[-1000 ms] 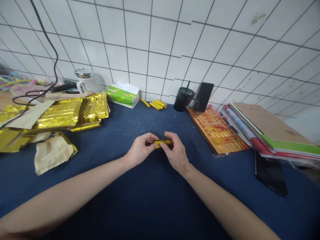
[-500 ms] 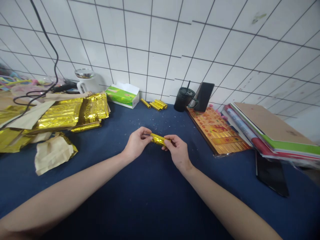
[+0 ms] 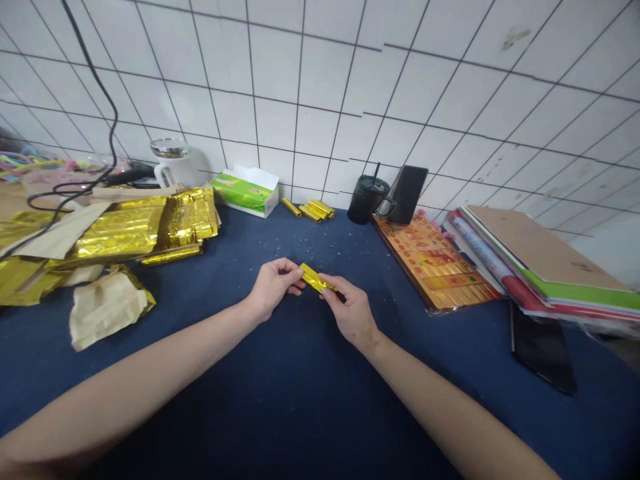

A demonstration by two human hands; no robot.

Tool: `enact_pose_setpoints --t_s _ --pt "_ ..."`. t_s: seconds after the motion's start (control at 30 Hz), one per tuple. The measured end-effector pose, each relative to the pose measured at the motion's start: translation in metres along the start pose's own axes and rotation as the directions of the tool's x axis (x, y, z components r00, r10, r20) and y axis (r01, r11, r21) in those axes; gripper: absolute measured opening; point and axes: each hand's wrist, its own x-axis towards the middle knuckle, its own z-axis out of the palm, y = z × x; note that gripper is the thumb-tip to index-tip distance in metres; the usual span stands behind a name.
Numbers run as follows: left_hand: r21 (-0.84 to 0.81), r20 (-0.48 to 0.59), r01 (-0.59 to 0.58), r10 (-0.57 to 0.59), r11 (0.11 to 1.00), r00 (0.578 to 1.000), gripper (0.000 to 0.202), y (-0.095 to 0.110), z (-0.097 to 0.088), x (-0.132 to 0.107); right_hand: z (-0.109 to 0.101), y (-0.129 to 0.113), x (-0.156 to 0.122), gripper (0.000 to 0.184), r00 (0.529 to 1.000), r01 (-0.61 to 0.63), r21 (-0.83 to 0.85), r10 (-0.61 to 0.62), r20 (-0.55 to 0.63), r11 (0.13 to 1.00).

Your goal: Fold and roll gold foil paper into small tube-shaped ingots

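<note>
A small folded piece of gold foil paper [image 3: 312,277] is held between my hands, above the dark blue tabletop. My left hand [image 3: 273,285] has its thumb and fingers closed at the paper's left end. Gripping the right end between thumb and fingers is my right hand [image 3: 351,308], which covers that end. Beyond my hands, near the wall, lie several finished-looking gold paper rolls [image 3: 317,211] and a single gold roll [image 3: 291,207] set apart to their left.
Stacked gold foil sheets [image 3: 120,230] and a crumpled paper [image 3: 109,308] lie left. Along the wall stand a white mug [image 3: 173,167], a green tissue box [image 3: 245,191], a black cup [image 3: 369,200] and a phone [image 3: 409,193]. Orange printed packets [image 3: 440,263] and folders [image 3: 555,257] lie right.
The gold foil paper has turned so its right end sits lower and nearer me. My right hand has shifted slightly left and down along it; my left hand has barely moved.
</note>
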Motion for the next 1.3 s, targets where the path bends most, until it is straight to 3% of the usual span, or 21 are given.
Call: enact_pose_setpoints --t_s 0.5,0.73,0.9,1.03,1.3 --pt "-0.019 0.021 0.068 -0.068 0.997 0.997 0.007 0.003 0.001 -0.002 0.000 0.001 -0.004 0.030 0.973 0.224 -0.240 -0.204 0.105 0.945" --pt "0.056 0.035 0.057 -0.059 0.997 0.998 0.007 0.003 0.002 -0.002 0.001 0.000 -0.005 0.033 0.980 0.200 -0.357 -0.181 0.087 0.913" --pt "0.213 0.134 -0.012 -0.017 0.977 0.991 0.008 0.002 0.005 -0.008 0.000 -0.003 -0.003 0.027 0.980 0.198 -0.488 -0.184 0.076 0.850" --pt "0.246 0.195 -0.063 0.014 0.967 0.981 0.007 0.000 0.008 -0.011 0.001 -0.004 -0.002 0.020 0.976 0.212 -0.527 -0.204 0.073 0.823" --pt "0.213 0.086 -0.050 0.032 0.976 0.996 0.012 -0.002 0.014 -0.016 0.003 -0.006 -0.003 0.022 0.970 0.224 -0.637 -0.233 0.071 0.738"
